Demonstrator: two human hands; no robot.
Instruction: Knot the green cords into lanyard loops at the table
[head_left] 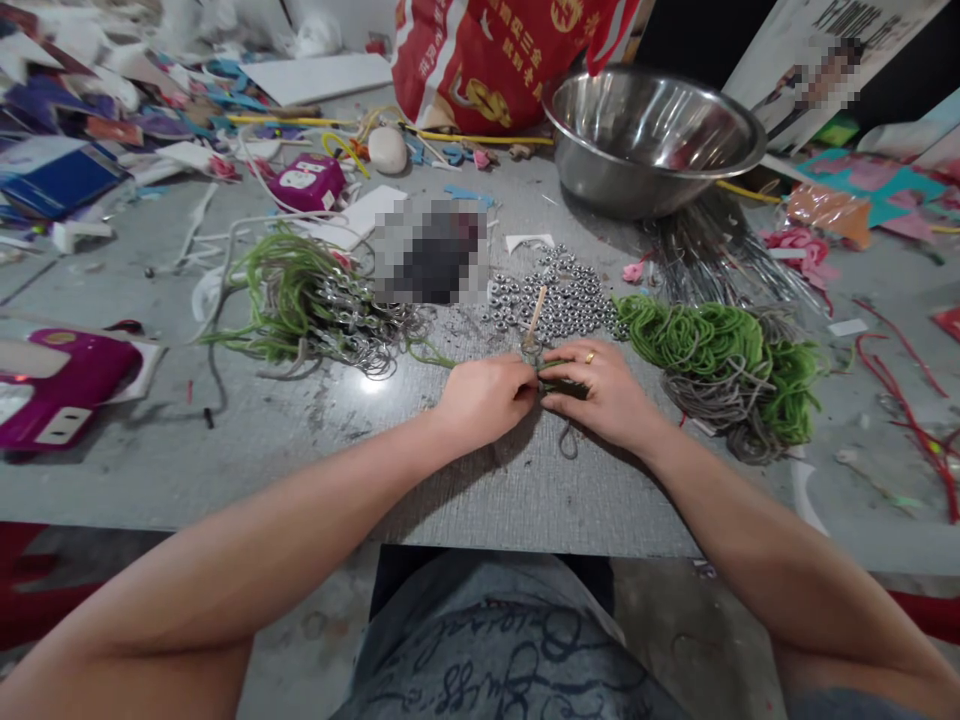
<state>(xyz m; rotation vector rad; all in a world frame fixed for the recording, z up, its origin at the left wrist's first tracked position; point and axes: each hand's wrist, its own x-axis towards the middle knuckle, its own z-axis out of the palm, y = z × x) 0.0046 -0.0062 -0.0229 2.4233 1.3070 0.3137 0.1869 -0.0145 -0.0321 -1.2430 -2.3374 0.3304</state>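
My left hand (486,398) and my right hand (600,388) meet over the table, fingertips nearly touching. Both are closed in a pinch on a green cord (431,355), whose tail runs out to the left. A grey loop (570,442) hangs out below my right fingers. Just beyond the fingertips a small wooden stick (537,308) stands at a tilt; its base is partly hidden. Many silver beads (555,295) lie loose behind it. To the right is a pile of green and grey cords (697,345); to the left, a bundle of beaded green cords (292,295).
A steel bowl (652,175) stands at the back right beside a red bag (487,60). Purple power sockets (67,385) and their cables lie at the left. Scraps (120,90) crowd the back left, and thin wires (727,250) lie below the bowl.
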